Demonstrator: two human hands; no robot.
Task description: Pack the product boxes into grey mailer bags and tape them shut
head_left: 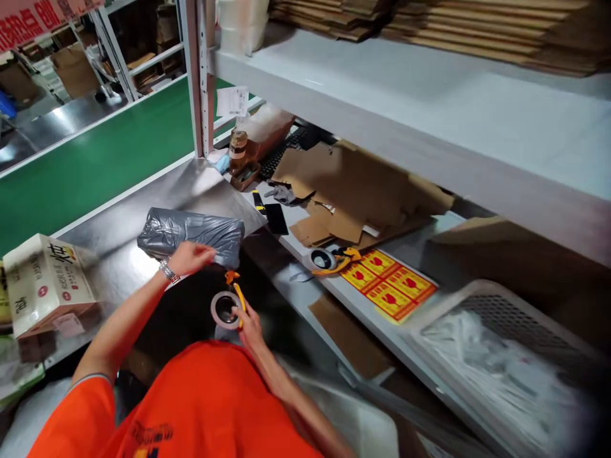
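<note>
A parcel wrapped in grey plastic (200,229) lies on the metal table, its right end near the table's edge. My left hand (193,257), with a watch at the wrist, is at the parcel's near side. Its fingers are curled together, and what they pinch, if anything, is hidden. Lower and to the right, my right hand (251,326) grips a tape dispenser (241,298) with a yellow handle and a roll of tape. The dispenser's orange head points up toward the parcel's right end, a short distance from it.
A white printed carton (50,286) stands at the left. Another tape dispenser (329,259) lies by red-and-yellow fragile labels (391,286). Cardboard pieces (353,184) cover the bench under a shelf (405,95). A basket (506,305) of plastic bags is at right; a green conveyor belt (95,165) runs behind.
</note>
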